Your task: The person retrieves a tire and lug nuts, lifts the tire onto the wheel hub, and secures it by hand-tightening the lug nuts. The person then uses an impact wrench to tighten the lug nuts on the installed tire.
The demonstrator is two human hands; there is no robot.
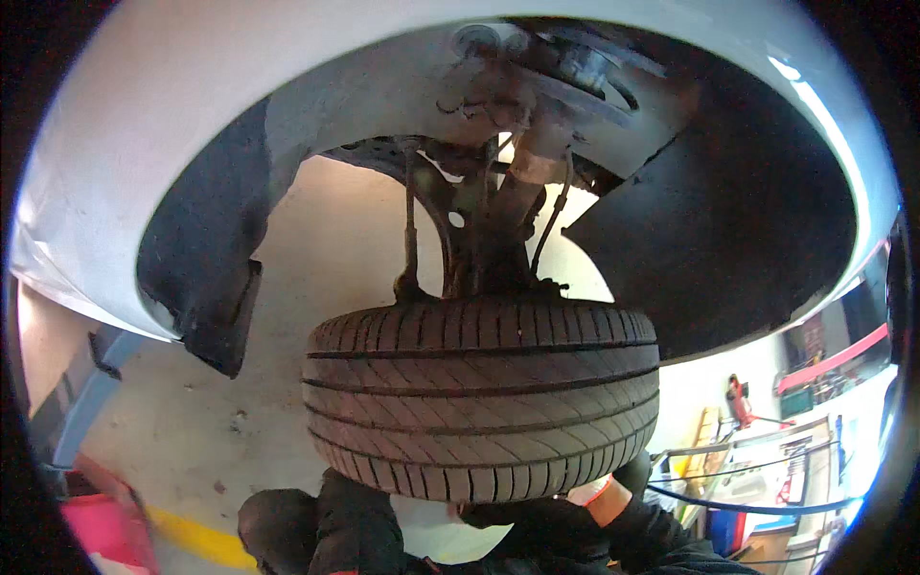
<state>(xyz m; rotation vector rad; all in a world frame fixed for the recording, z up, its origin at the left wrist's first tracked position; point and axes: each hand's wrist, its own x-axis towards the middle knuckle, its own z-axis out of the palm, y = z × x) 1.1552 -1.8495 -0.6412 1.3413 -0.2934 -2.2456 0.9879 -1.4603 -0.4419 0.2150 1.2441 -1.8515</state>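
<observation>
A pale car body panel (172, 125) starts at the far left and arches over 12 o'clock to the right. Below its left end, at 8 o'clock from the tyre, are a bright pink object (107, 532) and a yellow floor stripe (206, 540). Next come dark-clothed limbs (355, 522); the left hand is out of sight. At centre, under the wheel arch, is the black tyre (479, 398), its tread's long side running 9 to 3 o'clock, suspension parts (465, 230) at 12. The right hand (586, 493) is the nearer visible one, with the tyre between 10 and 11 o'clock from it; the lower tread hides its fingers, so I cannot tell the grip's opening or hold. Rightmost, a cluttered rack (800, 508).
</observation>
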